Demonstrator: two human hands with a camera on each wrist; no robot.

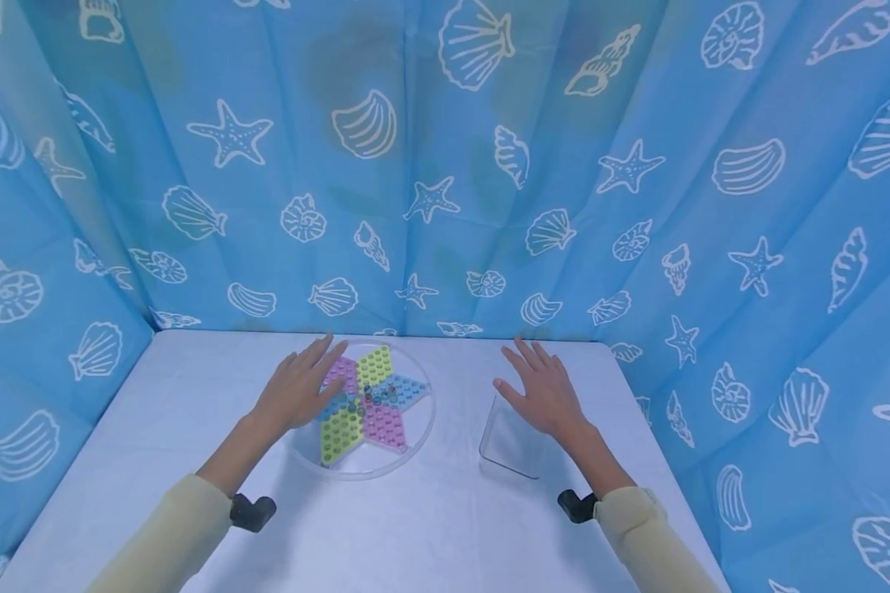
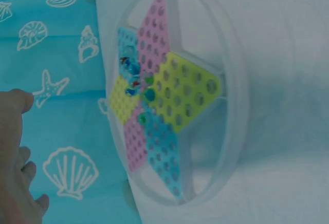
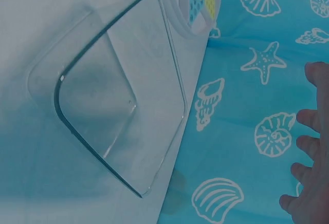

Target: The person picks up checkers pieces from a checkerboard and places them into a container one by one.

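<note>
A Chinese checkers board (image 1: 384, 424), round with a clear rim and a star of pink, yellow and blue points, lies on the left half of the table. Several glass marbles (image 2: 132, 69) sit around its middle. My left hand (image 1: 300, 387) is over the board's left side, fingers extended, holding nothing. To the right stands a clear glass container (image 3: 59, 88) with a rounded square rim; it looks empty. Above its far right part hovers my right hand (image 1: 543, 391), fingers spread and grasping nothing. That hand hides part of the container in the head view.
A white cloth covers the table (image 1: 415, 527). Blue curtains (image 1: 415, 239) printed with white shells and starfish hang along its back and sides. Between the board and the container lies a strip of bare tablecloth.
</note>
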